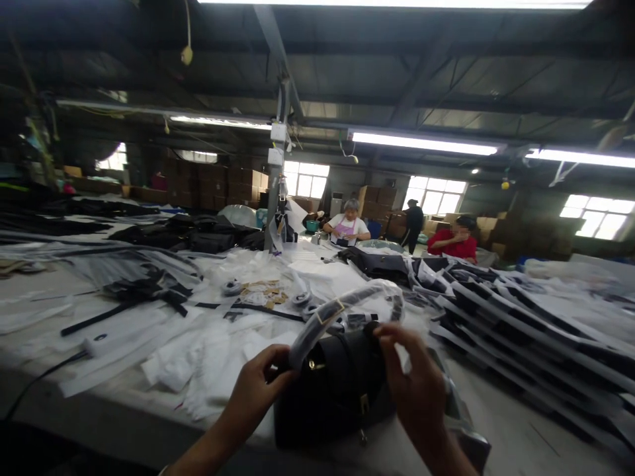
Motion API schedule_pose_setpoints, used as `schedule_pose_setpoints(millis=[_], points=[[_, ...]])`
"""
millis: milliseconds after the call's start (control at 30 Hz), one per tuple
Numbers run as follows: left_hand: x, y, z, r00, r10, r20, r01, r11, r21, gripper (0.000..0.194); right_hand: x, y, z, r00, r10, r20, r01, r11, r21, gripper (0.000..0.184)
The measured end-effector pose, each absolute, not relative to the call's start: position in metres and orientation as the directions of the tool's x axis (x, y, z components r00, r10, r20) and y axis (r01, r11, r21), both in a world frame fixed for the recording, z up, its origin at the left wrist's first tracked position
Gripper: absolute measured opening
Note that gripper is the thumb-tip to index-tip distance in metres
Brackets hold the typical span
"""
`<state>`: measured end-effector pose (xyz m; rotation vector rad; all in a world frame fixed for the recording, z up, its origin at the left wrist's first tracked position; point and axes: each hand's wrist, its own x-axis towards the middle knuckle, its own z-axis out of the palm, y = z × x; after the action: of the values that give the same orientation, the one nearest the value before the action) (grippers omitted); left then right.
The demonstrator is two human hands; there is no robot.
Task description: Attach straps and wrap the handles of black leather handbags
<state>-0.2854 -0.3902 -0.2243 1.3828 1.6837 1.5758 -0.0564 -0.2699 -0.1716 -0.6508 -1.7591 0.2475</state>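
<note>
A black handbag (332, 390) stands upright on the white worktable (99, 403) right in front of me. Its arched handle (347, 301) is wrapped in clear plastic with a strip of tape. My left hand (260, 387) is closed, pinching the wrapped handle at its left base by the gold fitting. My right hand (414, 377) is closed at the handle's right base, fingers curled on the wrapping there.
Rows of plastic-wrapped black bags (526, 330) lie stacked along the right. White wrapping sheets (198, 357), black straps (143, 294) and tape rolls (231, 287) litter the table. Two people (350, 225) sit at the far end, another stands behind. A pole (278, 165) rises mid-table.
</note>
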Motion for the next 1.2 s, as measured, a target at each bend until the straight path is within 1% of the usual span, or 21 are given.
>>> schedule_pose_setpoints(millis=[33, 67, 133, 200, 233, 267, 333, 400, 467, 567, 633, 700, 800, 867, 933, 1000, 1033, 1100, 1200], points=[[-0.284, -0.391, -0.222, -0.399, 0.865, 0.305, 0.358, -0.159, 0.92, 0.024, -0.062, -0.287, -0.18, -0.344, 0.513, 0.786, 0.254, 0.857, -0.448, 0.014], [-0.283, -0.391, -0.221, -0.401, 0.863, 0.309, 0.358, -0.163, 0.919, 0.024, -0.07, -0.302, -0.188, -0.46, 0.511, 0.726, 0.239, 0.859, -0.453, 0.017], [-0.281, -0.392, -0.218, -0.395, 0.865, 0.309, 0.347, -0.171, 0.922, 0.025, -0.091, -0.32, -0.196, -0.556, 0.547, 0.625, 0.268, 0.831, -0.488, 0.029], [-0.28, -0.393, -0.218, -0.383, 0.868, 0.316, 0.34, -0.186, 0.922, 0.025, -0.114, -0.325, -0.197, -0.56, 0.617, 0.553, 0.361, 0.783, -0.507, 0.043], [-0.28, -0.394, -0.219, -0.375, 0.867, 0.327, 0.343, -0.199, 0.918, 0.026, -0.125, -0.324, -0.195, -0.557, 0.642, 0.527, 0.409, 0.764, -0.499, 0.046], [-0.28, -0.395, -0.22, -0.364, 0.868, 0.337, 0.342, -0.212, 0.915, 0.027, -0.133, -0.322, -0.193, -0.558, 0.659, 0.505, 0.448, 0.751, -0.485, 0.047], [-0.282, -0.397, -0.224, -0.347, 0.876, 0.336, 0.305, -0.233, 0.923, 0.033, -0.145, -0.316, -0.187, -0.564, 0.672, 0.479, 0.479, 0.739, -0.473, 0.041], [-0.286, -0.399, -0.228, -0.346, 0.889, 0.3, 0.225, -0.231, 0.946, 0.041, -0.148, -0.31, -0.183, -0.58, 0.687, 0.438, 0.452, 0.718, -0.529, 0.032], [-0.291, -0.399, -0.231, -0.366, 0.895, 0.255, 0.14, -0.218, 0.966, 0.043, -0.146, -0.307, -0.18, -0.583, 0.712, 0.391, 0.392, 0.668, -0.633, 0.027], [-0.297, -0.397, -0.234, -0.394, 0.892, 0.222, 0.07, -0.212, 0.975, 0.035, -0.14, -0.303, -0.179, -0.565, 0.751, 0.342, 0.311, 0.578, -0.755, 0.032], [-0.297, -0.395, -0.234, -0.386, 0.897, 0.215, 0.026, -0.222, 0.975, 0.03, -0.137, -0.3, -0.181, -0.545, 0.783, 0.299, 0.297, 0.514, -0.805, 0.037], [-0.296, -0.393, -0.234, -0.366, 0.908, 0.204, -0.023, -0.228, 0.973, 0.03, -0.136, -0.298, -0.184, -0.535, 0.804, 0.261, 0.296, 0.468, -0.833, 0.04], [-0.293, -0.392, -0.234, -0.343, 0.915, 0.21, -0.054, -0.243, 0.969, 0.031, -0.135, -0.299, -0.188, -0.524, 0.796, 0.303, 0.301, 0.506, -0.808, 0.041], [-0.291, -0.392, -0.235, -0.34, 0.912, 0.229, -0.045, -0.259, 0.965, 0.03, -0.135, -0.303, -0.189, -0.536, 0.778, 0.329, 0.322, 0.548, -0.772, 0.036], [-0.291, -0.392, -0.235, -0.355, 0.908, 0.222, -0.03, -0.249, 0.968, 0.031, -0.136, -0.308, -0.188, -0.572, 0.765, 0.296, 0.359, 0.558, -0.748, 0.031], [-0.292, -0.393, -0.235, -0.368, 0.906, 0.208, -0.026, -0.234, 0.972, 0.034, -0.137, -0.311, -0.187, -0.607, 0.752, 0.258, 0.382, 0.561, -0.735, 0.036], [-0.293, -0.394, -0.235, -0.367, 0.906, 0.21, -0.024, -0.234, 0.972, 0.033, -0.138, -0.311, -0.187, -0.622, 0.74, 0.254, 0.373, 0.566, -0.735, 0.035], [-0.297, -0.396, -0.233, -0.355, 0.907, 0.227, -0.002, -0.243, 0.97, 0.029, -0.139, -0.311, -0.185, -0.649, 0.716, 0.258, 0.324, 0.567, -0.757, 0.028], [-0.305, -0.399, -0.233, -0.348, 0.916, 0.2, 0.05, -0.195, 0.98, 0.021, -0.139, -0.307, -0.183, -0.68, 0.702, 0.213, 0.267, 0.507, -0.82, 0.024]])
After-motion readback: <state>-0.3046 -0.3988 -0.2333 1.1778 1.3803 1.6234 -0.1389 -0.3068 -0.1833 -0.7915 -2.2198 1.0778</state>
